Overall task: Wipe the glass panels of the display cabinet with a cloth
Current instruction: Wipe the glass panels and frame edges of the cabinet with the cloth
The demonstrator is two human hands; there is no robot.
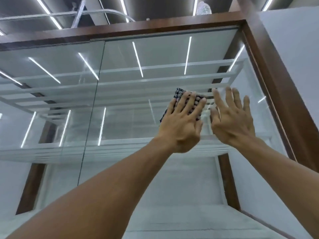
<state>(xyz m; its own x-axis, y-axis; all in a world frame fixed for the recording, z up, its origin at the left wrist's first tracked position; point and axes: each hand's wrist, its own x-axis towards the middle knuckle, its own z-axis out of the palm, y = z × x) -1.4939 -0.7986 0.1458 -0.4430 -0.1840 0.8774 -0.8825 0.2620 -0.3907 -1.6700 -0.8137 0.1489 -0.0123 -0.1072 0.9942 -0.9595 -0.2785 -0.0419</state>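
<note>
1. Looking up at the display cabinet [155,27]. Inside it there are only white shelves [131,149], one stack near the top and another lower down, and I can't make out anything sitting on them.
2. The cloth [180,94], dark and nubby, is flat against the right glass panel [146,54], at roughly 2 o'clock from the middle of the view.
3. The left hand [183,125] is on top of the cloth with its fingers straight and spread. It's pressing with the palm, not gripping. A bit of cloth pokes out past the fingertips at 12 o'clock and past the hand's edge at 9 o'clock.
4. The right hand [233,121] is just beside it at 3 o'clock, fingers apart and holding nothing. It's blurry, so I can't tell if it's actually touching the glass.
5. Edges: the seam [93,109] between this panel and the left glass panel [43,121] runs well off at 9 o'clock from the cloth. The brown top rail [172,25] is at 12 o'clock with a good stretch of glass below it. The right post [279,107] is near the right hand at 3 o'clock, with a pale wall [296,49] past it.
6. The bright light strips [137,59] on the glass are reflections.
</note>
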